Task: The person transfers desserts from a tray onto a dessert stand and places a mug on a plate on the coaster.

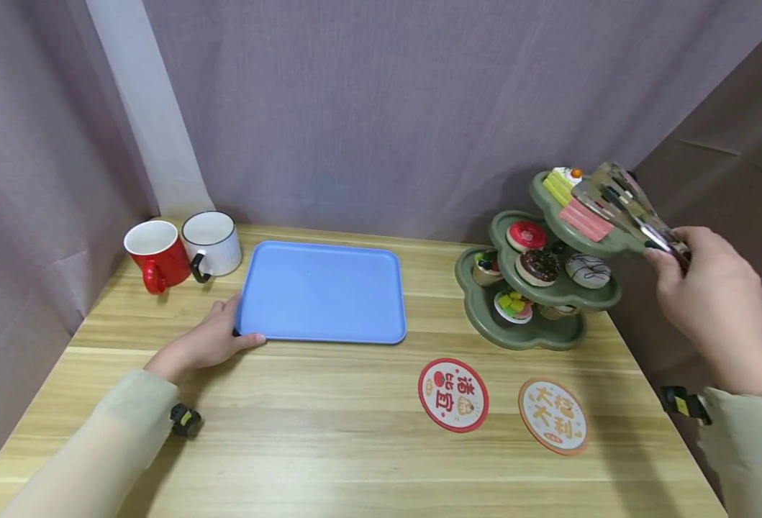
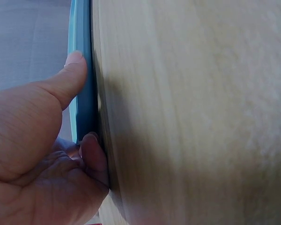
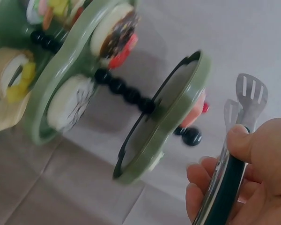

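Observation:
My left hand (image 1: 215, 338) holds the near left corner of a blue rectangular tray (image 1: 322, 291) lying on the table. The thumb (image 2: 75, 77) lies along the tray's side (image 2: 85, 108), with a curled finger by its corner. On the right, my right hand (image 1: 711, 302) grips metal serving tongs (image 3: 227, 173) with dark handles and slotted ends. The tongs' ends are over the top tier of a green three-tier stand (image 1: 504, 334), above a pink slice (image 1: 586, 219) and beside a yellow cake piece (image 1: 558, 187). From the head view I cannot tell whether they touch the slice.
Lower tiers carry a red-topped donut (image 1: 526, 235), a chocolate donut (image 1: 537, 267), a white donut (image 1: 588, 270) and small tarts (image 1: 513, 307). Two round coasters (image 1: 453, 396) lie in front. A red mug (image 1: 157, 255) and a white mug (image 1: 212, 244) stand back left, before a curtain (image 1: 355, 115).

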`<state>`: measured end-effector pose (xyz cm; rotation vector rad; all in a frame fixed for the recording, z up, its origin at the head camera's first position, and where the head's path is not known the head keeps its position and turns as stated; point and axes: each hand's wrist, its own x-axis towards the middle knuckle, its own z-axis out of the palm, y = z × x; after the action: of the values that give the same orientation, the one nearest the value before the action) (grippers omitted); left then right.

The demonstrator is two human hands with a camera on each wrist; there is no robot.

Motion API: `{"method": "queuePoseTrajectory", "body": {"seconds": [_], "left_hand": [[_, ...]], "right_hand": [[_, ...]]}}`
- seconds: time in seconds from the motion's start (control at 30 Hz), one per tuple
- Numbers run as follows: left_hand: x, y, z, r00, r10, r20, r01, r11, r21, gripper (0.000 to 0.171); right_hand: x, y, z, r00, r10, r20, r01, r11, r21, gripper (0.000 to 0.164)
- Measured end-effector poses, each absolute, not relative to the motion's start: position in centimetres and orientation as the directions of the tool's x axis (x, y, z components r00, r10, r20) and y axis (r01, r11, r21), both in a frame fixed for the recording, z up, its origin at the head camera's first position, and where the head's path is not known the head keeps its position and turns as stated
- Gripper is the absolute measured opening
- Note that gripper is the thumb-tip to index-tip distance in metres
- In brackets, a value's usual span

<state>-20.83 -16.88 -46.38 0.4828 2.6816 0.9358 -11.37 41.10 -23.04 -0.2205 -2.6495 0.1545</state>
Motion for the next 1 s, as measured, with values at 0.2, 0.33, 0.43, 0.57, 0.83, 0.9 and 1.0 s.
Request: {"method": "queuePoseTrajectory", "body": {"seconds": [0.2,0.33,0.43,0.57,0.83,0.9,1.0], "left_hand": [[-20.8,-16.9,-46.4,-0.911,0.388,-0.139,0.218,0.74,0.636,0.102],[-20.8,-16.9,-46.4,-0.911,0.389,-0.136,0.219,0.737,0.64,0.102],[-20.8,-16.9,-46.4,-0.911,0.391,-0.132,0.22,0.731,0.646,0.102],[-20.9,-16.8,-46.5,-0.91,0.393,-0.132,0.221,0.729,0.648,0.102],[-20.9,-16.8,-46.5,-0.91,0.39,-0.14,0.216,0.735,0.643,0.103],[-20.9,-16.8,-46.5,-0.91,0.389,-0.139,0.215,0.734,0.645,0.102],[-20.9,-16.8,-46.5,-0.912,0.388,-0.134,0.218,0.734,0.643,0.102]], "right_hand": [[-11.9,38.1,-23.6,-0.878,0.113,0.465,0.025,0.981,-0.192,0.042],[-12.8,35.6,-24.7,-0.868,0.024,0.496,-0.103,0.968,-0.227,0.044],[-13.8,33.5,-25.7,-0.881,-0.009,0.472,-0.144,0.957,-0.252,0.046],[-15.3,30.8,-27.4,-0.914,-0.02,0.405,-0.162,0.934,-0.319,0.047],[-18.9,26.2,-33.0,-0.964,-0.025,0.265,-0.151,0.871,-0.467,0.048],[-19.7,25.0,-34.5,-0.976,-0.022,0.219,-0.129,0.864,-0.487,0.048],[-20.8,23.2,-36.8,-0.99,-0.017,0.139,-0.084,0.866,-0.493,0.049]]}}
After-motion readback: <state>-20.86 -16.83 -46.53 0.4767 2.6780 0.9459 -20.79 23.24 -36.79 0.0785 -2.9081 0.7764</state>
